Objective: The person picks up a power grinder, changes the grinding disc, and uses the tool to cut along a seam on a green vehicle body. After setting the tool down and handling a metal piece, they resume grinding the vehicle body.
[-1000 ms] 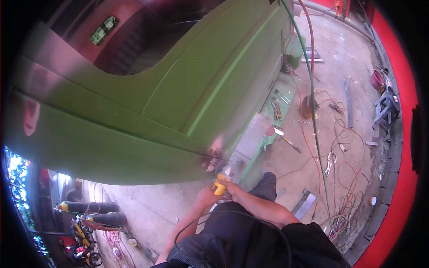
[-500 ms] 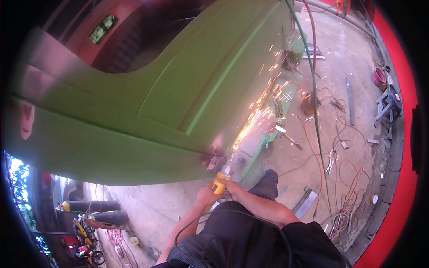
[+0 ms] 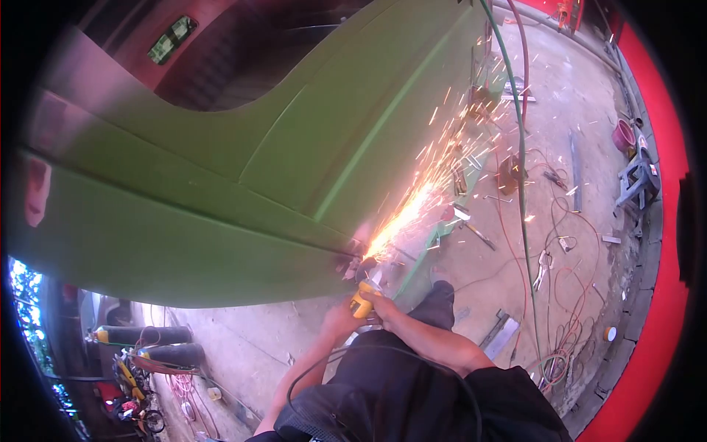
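Observation:
Both my hands are wrapped round a yellow angle grinder (image 3: 361, 303) just in front of my body. My left hand (image 3: 342, 320) grips it from the left, and my right hand (image 3: 384, 307) closes on it from the right; some fingers are hidden. The disc end meets the lower edge of a green vehicle body panel (image 3: 221, 214), at a bare, scuffed patch (image 3: 353, 259). A bright stream of sparks (image 3: 412, 210) flies from there, up and to the right along the panel.
Hoses and cables (image 3: 563, 361) lie tangled on the concrete floor at the right. A hammer (image 3: 480, 236), locking pliers (image 3: 543, 269) and metal strips lie about. Two gas cylinders (image 3: 143, 336) rest at the lower left. A plastic stool (image 3: 638, 179) stands by the red wall (image 3: 666, 243).
The sparks have grown brighter and spread wider. The grinder's disc end sits slightly further left against the panel edge, and both hands keep their hold.

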{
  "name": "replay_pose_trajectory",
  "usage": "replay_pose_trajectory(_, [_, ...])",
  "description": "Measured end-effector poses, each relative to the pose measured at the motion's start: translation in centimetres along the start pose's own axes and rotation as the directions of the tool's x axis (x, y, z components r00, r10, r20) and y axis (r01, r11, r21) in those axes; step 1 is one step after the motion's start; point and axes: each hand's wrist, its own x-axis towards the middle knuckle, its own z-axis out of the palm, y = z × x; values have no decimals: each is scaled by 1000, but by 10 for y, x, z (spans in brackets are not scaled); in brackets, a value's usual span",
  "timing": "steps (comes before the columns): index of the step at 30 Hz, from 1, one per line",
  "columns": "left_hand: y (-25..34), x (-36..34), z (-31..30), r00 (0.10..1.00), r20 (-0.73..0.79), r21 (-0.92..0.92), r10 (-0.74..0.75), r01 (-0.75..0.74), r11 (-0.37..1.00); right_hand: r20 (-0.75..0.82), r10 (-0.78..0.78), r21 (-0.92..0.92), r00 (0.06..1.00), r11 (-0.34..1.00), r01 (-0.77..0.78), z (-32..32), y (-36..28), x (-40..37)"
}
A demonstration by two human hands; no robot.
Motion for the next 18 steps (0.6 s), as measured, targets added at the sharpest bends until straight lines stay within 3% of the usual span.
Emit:
replay_pose_trajectory(16, [3, -3, -5, 1000, -2, 9, 22, -22, 1000, -21, -20, 15, 1000, 1000, 20, -1, 3, 7])
replay_pose_trajectory(18, [1, -2, 0, 997, -54, 62, 54, -50, 997, -13, -50, 11, 999, 999, 51, -1, 2, 7])
